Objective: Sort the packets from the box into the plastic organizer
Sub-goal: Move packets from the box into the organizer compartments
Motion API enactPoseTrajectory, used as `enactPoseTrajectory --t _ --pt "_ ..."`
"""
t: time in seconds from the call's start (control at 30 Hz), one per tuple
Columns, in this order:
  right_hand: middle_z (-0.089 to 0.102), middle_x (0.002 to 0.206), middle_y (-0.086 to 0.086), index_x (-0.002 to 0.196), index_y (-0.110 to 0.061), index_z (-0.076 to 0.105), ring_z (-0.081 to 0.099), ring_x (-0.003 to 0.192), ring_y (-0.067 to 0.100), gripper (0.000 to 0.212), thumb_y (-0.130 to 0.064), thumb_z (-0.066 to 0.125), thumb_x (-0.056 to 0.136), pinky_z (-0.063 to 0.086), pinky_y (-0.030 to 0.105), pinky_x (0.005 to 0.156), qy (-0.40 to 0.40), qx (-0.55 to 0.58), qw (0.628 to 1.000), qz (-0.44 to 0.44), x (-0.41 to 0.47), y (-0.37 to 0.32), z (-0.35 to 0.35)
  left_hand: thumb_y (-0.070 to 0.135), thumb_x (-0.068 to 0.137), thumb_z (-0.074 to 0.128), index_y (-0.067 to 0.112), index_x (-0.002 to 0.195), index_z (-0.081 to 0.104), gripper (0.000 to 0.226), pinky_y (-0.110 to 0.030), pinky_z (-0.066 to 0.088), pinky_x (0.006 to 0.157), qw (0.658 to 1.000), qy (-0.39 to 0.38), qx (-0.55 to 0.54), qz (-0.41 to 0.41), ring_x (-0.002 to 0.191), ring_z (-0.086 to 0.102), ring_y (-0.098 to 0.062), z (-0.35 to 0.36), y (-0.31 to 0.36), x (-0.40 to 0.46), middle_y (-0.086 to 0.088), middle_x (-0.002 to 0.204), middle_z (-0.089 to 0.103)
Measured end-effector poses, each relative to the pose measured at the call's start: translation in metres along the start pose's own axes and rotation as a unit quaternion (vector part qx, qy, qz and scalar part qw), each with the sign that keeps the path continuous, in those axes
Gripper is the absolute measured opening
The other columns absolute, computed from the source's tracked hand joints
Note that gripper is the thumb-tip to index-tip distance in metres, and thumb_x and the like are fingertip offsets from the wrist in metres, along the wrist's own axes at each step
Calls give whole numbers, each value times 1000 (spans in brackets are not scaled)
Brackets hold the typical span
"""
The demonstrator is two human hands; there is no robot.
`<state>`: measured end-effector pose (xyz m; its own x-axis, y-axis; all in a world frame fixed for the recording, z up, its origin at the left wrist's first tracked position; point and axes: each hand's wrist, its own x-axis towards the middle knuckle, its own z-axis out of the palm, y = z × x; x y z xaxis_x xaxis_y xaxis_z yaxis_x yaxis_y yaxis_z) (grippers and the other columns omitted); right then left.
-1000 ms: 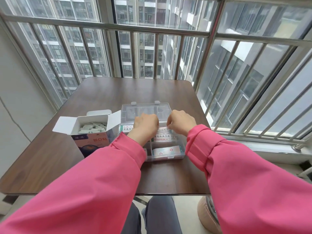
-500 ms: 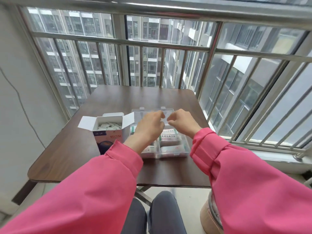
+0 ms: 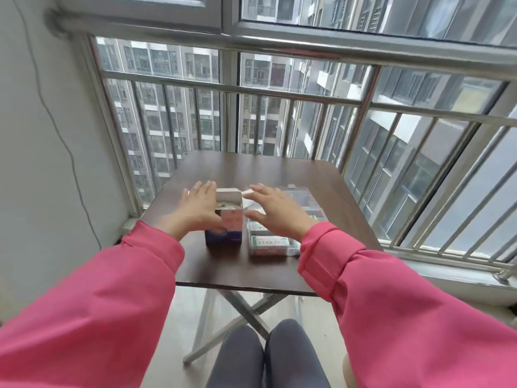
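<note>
A small cardboard box (image 3: 223, 228) with open flaps stands on the brown table (image 3: 279, 264), white packets (image 3: 228, 204) showing inside. My left hand (image 3: 197, 208) lies flat against the box's left side, fingers straight. My right hand (image 3: 272, 212) is spread with straight fingers just right of the box, over its right flap and the near-left part of the clear plastic organizer (image 3: 279, 243). Green-and-white packets (image 3: 270, 241) lie in the organizer's front compartments. Its lid looks down; the far part is partly hidden by my right hand.
The folding table stands in a balcony corner, with a metal railing (image 3: 363, 102) and windows behind and to the right, and a white wall (image 3: 33, 163) to the left. My knees (image 3: 268, 357) are below the table's front edge.
Both hands left the organizer and moved left to the box, opening flat on either side of it. The camera pulled back and tilted up.
</note>
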<state>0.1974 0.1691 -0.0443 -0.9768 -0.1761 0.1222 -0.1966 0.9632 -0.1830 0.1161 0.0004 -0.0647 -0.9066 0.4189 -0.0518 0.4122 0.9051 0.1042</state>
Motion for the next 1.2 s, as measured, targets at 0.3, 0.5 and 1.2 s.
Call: enactPoseTrajectory --t 0.3,0.5,1.2 --pt "62 99 7 96 -14 69 60 86 21 15 -23 58 90 47 39 83 136 142 978 66 -6 -16 23 10 70 80 7 133 43 74 -19 30 98 956 171 -187 150 122 44 -24 23 -24 -34 -8 131 45" --pt "59 101 6 90 -15 72 57 97 26 9 -19 68 82 48 41 81 140 63 988 21 -10 -35 31 2 62 83 7 129 46 77 -11 27 94 944 202 -200 165 118 48 -23 34 -26 -49 -7 126 49" --pt "66 105 3 102 -23 67 59 102 27 19 -30 52 91 42 33 73 124 -19 989 78 -1 -52 33 -11 62 74 9 131 43 78 -11 29 93 946 184 -215 160 120 47 -21 38 -23 -55 -4 130 45"
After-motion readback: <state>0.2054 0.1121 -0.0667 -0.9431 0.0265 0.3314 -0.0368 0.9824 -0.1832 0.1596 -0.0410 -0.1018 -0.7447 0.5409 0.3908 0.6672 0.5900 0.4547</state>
